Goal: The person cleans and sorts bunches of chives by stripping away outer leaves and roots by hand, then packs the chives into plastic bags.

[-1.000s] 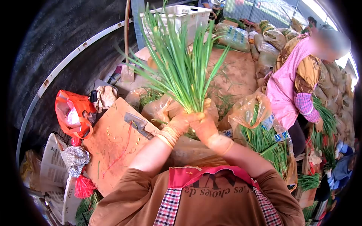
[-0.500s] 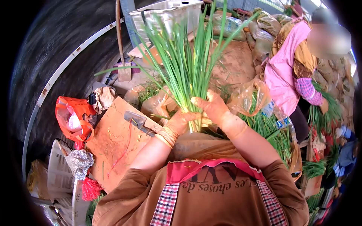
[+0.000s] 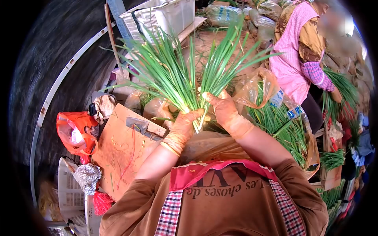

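A bunch of green chives [image 3: 185, 74] stands upright in front of me, fanning out at the top. My left hand [image 3: 184, 124], in an orange glove, grips the pale stalk ends at the bottom. My right hand [image 3: 224, 110], also gloved, rests against the right side of the stalks just above, fingers spread over part of the bunch. Below the hands lies a brown board [image 3: 122, 149] with a flat blade [image 3: 141, 126] on it.
A clear plastic bag of chives [image 3: 283, 129] stands to my right. A person in pink [image 3: 299, 59] at the far right holds another green bunch [image 3: 338, 94]. An orange bag [image 3: 75, 131] lies left, white crates [image 3: 161, 15] at the back and lower left.
The bunch has tilted left and spread into two fans. My right hand has moved from beside the left hand up onto the stalks. The view has shifted, so the person in pink sits higher.
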